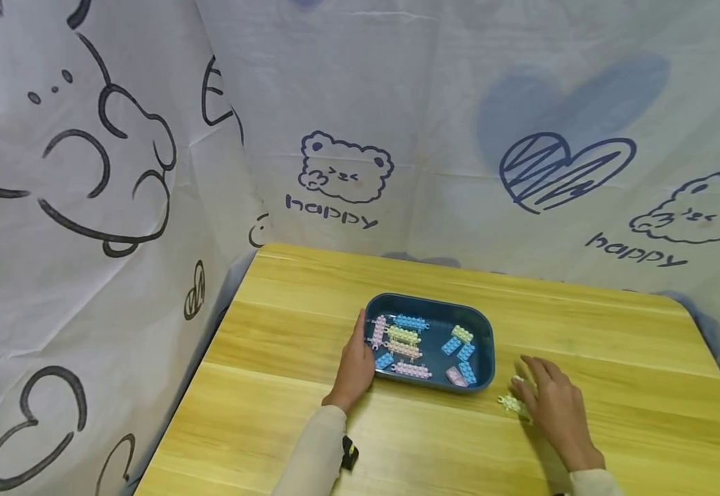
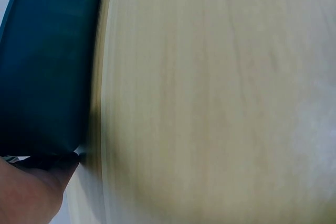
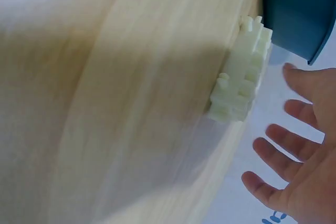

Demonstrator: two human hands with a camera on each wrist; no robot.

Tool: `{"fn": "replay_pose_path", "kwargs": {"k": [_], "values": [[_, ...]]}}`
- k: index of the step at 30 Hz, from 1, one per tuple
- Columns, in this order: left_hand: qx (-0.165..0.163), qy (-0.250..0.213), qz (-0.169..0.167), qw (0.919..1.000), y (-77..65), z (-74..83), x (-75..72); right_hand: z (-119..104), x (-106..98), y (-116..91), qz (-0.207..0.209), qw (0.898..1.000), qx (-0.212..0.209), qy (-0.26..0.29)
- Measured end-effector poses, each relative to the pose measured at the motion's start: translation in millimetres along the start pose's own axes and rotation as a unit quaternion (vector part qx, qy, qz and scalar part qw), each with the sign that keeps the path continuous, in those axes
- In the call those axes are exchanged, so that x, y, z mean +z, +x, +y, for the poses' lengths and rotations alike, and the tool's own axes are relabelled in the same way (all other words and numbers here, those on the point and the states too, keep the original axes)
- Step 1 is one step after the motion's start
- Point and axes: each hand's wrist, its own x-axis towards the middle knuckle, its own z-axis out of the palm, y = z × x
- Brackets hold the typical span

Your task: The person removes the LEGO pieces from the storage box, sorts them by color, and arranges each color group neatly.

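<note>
My left hand rests against the left end of a dark blue tray, its fingers straight along the outer wall. In the left wrist view, part of that hand shows right at the tray's lower corner. My right hand hovers over a pale yellow studded block piece on the table, to the right of the tray. The right wrist view shows the right hand's fingers spread, with a gap between them and the block piece.
Inside the tray's left part lie several long studded pieces, among them a blue one and a pink one. Smaller blocks, including a light yellow one, sit on its right. A printed cloth hangs behind the wooden table.
</note>
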Motion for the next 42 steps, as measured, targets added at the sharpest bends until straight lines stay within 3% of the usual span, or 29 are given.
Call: {"fn": "replay_pose_path", "kwargs": {"k": [23,35,42], "values": [[0.000,-0.001,-0.001,1.0000,-0.1,2.4,-3.6,-23,-11,23,-0.006,0.999,0.014,0.036],[-0.001,-0.005,0.000,1.0000,0.2,-1.0,-2.7,-44,-9,44,0.000,0.999,-0.019,0.035],[0.003,-0.001,-0.001,1.0000,-0.2,-0.4,-0.5,-59,-4,55,-0.017,0.999,-0.026,0.035]]}}
